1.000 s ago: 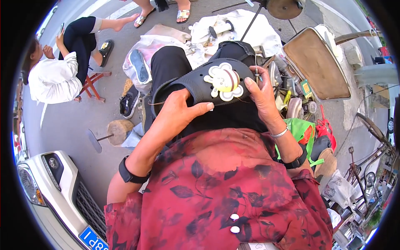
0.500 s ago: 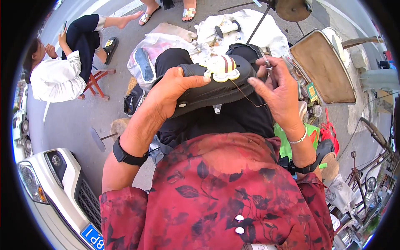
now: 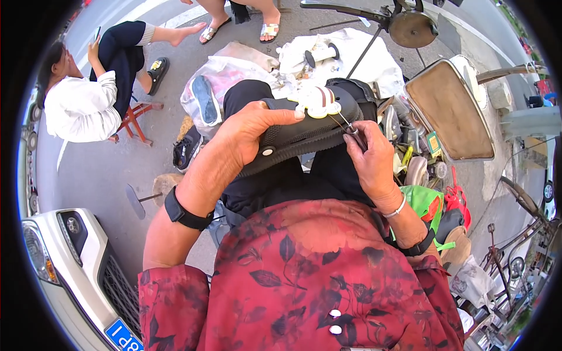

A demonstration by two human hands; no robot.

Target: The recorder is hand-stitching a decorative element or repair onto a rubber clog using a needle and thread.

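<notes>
Across my lap lies a black clog (image 3: 293, 139), its toe pointing right. My left hand (image 3: 248, 130) is closed around its heel side, the thumb laid along the top. The thumb tip presses beside a white and yellow charm with brown stripes (image 3: 319, 102) on the clog's upper. My right hand (image 3: 372, 158) grips an awl (image 3: 355, 134) by its dark handle. The awl's thin metal shaft slants up and left to the charm's lower right edge. Whether its tip has gone into the clog I cannot tell. A fine thread runs near the shaft.
A seated person (image 3: 82, 105) is at the left, with another person's sandalled feet (image 3: 269, 30) ahead. Beyond my knees, a white cloth (image 3: 369, 55) holds a spool (image 3: 322, 54). A brown-topped tray (image 3: 449, 111) and assorted supplies lie right. A white car (image 3: 88, 263) stands lower left.
My right hand has come down and left to the clog, bringing the awl's shaft against the charm. The left hand keeps its hold, and the clog has shifted slightly.
</notes>
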